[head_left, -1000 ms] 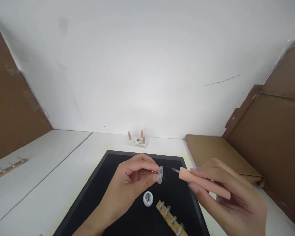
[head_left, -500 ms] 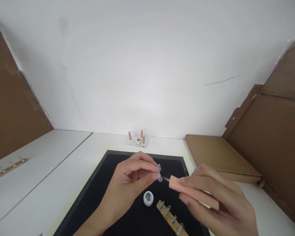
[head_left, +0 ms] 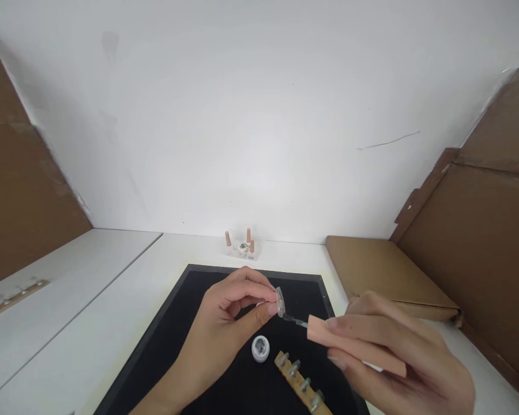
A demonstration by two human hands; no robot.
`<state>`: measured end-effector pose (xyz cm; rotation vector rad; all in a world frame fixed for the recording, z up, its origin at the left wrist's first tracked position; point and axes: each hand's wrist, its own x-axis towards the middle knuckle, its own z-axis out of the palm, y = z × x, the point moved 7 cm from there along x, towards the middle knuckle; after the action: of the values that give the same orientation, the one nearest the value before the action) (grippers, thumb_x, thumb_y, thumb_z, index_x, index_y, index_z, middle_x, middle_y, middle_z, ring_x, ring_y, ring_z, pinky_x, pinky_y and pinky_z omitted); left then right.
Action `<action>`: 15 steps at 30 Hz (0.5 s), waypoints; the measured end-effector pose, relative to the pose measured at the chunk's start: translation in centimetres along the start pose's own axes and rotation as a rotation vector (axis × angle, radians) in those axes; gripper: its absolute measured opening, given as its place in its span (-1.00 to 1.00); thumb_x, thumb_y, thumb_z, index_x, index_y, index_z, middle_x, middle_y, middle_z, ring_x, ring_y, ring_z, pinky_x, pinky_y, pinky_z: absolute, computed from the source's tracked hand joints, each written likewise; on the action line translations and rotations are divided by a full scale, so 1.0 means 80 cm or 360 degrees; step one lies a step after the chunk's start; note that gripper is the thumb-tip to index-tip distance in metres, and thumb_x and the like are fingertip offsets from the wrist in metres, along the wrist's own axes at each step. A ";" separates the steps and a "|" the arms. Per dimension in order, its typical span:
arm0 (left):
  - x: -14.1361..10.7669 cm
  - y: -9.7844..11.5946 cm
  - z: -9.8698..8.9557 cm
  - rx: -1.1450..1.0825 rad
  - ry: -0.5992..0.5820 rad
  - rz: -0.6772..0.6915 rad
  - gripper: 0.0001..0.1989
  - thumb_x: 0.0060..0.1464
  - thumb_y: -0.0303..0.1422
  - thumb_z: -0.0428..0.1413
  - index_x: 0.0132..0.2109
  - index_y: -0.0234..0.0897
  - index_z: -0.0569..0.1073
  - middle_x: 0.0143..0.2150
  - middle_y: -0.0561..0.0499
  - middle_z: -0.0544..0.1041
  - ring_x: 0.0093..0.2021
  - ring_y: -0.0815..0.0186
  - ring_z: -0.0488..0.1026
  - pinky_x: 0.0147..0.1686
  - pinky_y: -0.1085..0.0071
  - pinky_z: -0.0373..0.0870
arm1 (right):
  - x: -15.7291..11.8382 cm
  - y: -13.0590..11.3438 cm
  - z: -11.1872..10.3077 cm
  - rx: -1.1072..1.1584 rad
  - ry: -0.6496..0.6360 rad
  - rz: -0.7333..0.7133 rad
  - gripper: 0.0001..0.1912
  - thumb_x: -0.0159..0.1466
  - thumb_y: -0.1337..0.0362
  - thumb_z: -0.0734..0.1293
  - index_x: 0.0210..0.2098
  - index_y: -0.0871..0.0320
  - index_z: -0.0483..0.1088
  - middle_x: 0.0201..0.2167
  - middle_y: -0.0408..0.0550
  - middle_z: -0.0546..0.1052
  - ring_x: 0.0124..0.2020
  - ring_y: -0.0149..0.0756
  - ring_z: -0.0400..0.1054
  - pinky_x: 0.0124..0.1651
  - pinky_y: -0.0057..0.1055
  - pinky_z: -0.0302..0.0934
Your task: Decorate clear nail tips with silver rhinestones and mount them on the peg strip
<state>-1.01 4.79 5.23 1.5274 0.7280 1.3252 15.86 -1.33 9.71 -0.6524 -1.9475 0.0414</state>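
Between its thumb and fingers, my left hand [head_left: 229, 323] pinches a small clear piece [head_left: 280, 302] over the black mat [head_left: 225, 397]. My right hand [head_left: 389, 346] grips a peach-coloured brush handle [head_left: 354, 344]. The thin brush tip [head_left: 294, 320] points left, close to the lower edge of the clear piece; whether they touch I cannot tell. Below my left hand stands a small white open jar [head_left: 260, 349] with grey, shiny contents. A wooden strip [head_left: 300, 386] with several clear pieces on it lies on the mat between the jar and my right hand.
A clear holder [head_left: 242, 253] with peach-capped bottles stands against the white wall at the back. A flat cardboard box [head_left: 384, 271] lies at the right. On the far left is another wooden strip [head_left: 15, 300] with small pieces. Brown cardboard panels rise on both sides.
My right hand has moved right and slightly down with the brush, so more of the bristle end shows. The clear piece in my left hand has turned a little.
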 end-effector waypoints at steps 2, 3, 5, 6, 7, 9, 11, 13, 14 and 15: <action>-0.001 0.000 0.000 0.0089 0.0013 0.0023 -0.80 0.06 -0.57 0.22 -0.36 -0.16 0.66 -0.29 0.04 0.56 -0.29 0.40 0.54 -0.31 0.59 0.49 | -0.003 0.000 -0.001 -0.0029 0.0061 0.0000 -0.77 0.23 0.48 0.34 -0.14 0.12 0.44 -0.51 -0.17 0.46 -0.57 -0.43 0.32 -0.58 -0.48 0.23; -0.002 0.001 0.000 0.0138 0.0022 0.0046 -0.80 0.06 -0.57 0.22 -0.35 -0.16 0.66 -0.27 0.03 0.57 -0.27 0.38 0.54 -0.31 0.58 0.49 | -0.004 0.001 -0.001 -0.0051 0.0085 0.0009 -0.75 0.23 0.48 0.35 -0.13 0.11 0.45 -0.50 -0.16 0.46 -0.57 -0.43 0.33 -0.59 -0.48 0.23; -0.003 0.002 0.000 0.0245 0.0031 0.0101 -0.80 0.06 -0.58 0.21 -0.34 -0.17 0.65 -0.26 0.01 0.59 -0.25 0.35 0.55 -0.30 0.55 0.48 | -0.004 0.001 0.002 -0.0102 0.0111 0.0013 -0.72 0.21 0.50 0.35 -0.12 0.10 0.45 -0.50 -0.16 0.47 -0.58 -0.42 0.32 -0.61 -0.47 0.21; -0.004 0.003 0.001 0.0297 0.0027 0.0128 -0.80 0.07 -0.57 0.21 -0.34 -0.17 0.65 -0.26 0.01 0.60 -0.24 0.35 0.55 -0.29 0.54 0.47 | -0.003 0.000 0.003 -0.0122 0.0116 -0.0001 -0.71 0.21 0.52 0.34 -0.12 0.11 0.44 -0.51 -0.16 0.47 -0.59 -0.42 0.32 -0.62 -0.47 0.20; -0.004 0.004 0.002 0.0343 0.0022 0.0150 -0.80 0.08 -0.57 0.21 -0.33 -0.17 0.64 -0.27 0.01 0.60 -0.25 0.34 0.54 -0.29 0.53 0.46 | -0.001 -0.002 0.005 -0.0141 0.0109 -0.0020 -0.70 0.20 0.53 0.34 -0.12 0.11 0.44 -0.53 -0.17 0.47 -0.59 -0.41 0.32 -0.62 -0.47 0.21; -0.004 0.005 0.003 0.0410 0.0009 0.0177 -0.81 0.09 -0.56 0.20 -0.33 -0.18 0.63 -0.30 0.03 0.59 -0.28 0.36 0.52 -0.30 0.53 0.44 | 0.001 -0.004 0.008 -0.0172 0.0074 -0.0057 -0.69 0.20 0.55 0.32 -0.11 0.14 0.43 -0.54 -0.17 0.48 -0.58 -0.40 0.34 -0.61 -0.47 0.22; -0.003 0.007 0.003 0.0437 0.0021 0.0198 -0.82 0.09 -0.57 0.20 -0.34 -0.19 0.62 -0.34 0.04 0.57 -0.31 0.37 0.51 -0.33 0.53 0.42 | 0.002 -0.003 0.010 -0.0187 -0.0008 -0.0043 -0.71 0.22 0.54 0.31 -0.10 0.16 0.44 -0.53 -0.17 0.48 -0.57 -0.41 0.35 -0.60 -0.48 0.23; -0.002 0.008 0.003 0.0441 0.0038 0.0204 -0.81 0.08 -0.58 0.20 -0.35 -0.19 0.61 -0.34 0.05 0.56 -0.33 0.37 0.50 -0.34 0.53 0.42 | 0.000 0.000 0.011 -0.0180 -0.0087 0.0000 -0.73 0.24 0.52 0.32 -0.09 0.16 0.44 -0.51 -0.17 0.47 -0.56 -0.43 0.37 -0.58 -0.49 0.24; -0.001 0.009 0.003 0.0439 0.0045 0.0202 -0.81 0.08 -0.58 0.19 -0.35 -0.19 0.61 -0.34 0.05 0.55 -0.33 0.37 0.50 -0.34 0.53 0.42 | -0.001 0.001 0.011 -0.0178 -0.0113 0.0007 -0.74 0.24 0.51 0.32 -0.09 0.17 0.44 -0.51 -0.17 0.46 -0.55 -0.44 0.37 -0.58 -0.50 0.24; -0.001 0.009 0.003 0.0436 0.0050 0.0199 -0.81 0.08 -0.58 0.19 -0.34 -0.19 0.61 -0.34 0.05 0.55 -0.33 0.37 0.50 -0.34 0.53 0.42 | -0.003 0.002 0.010 -0.0173 -0.0134 0.0013 -0.74 0.24 0.51 0.32 -0.10 0.17 0.44 -0.50 -0.17 0.46 -0.55 -0.45 0.37 -0.57 -0.50 0.25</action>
<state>-0.88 4.38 5.88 1.7974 0.8744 1.3875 15.30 -1.09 9.11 -0.7408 -2.0392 -0.0324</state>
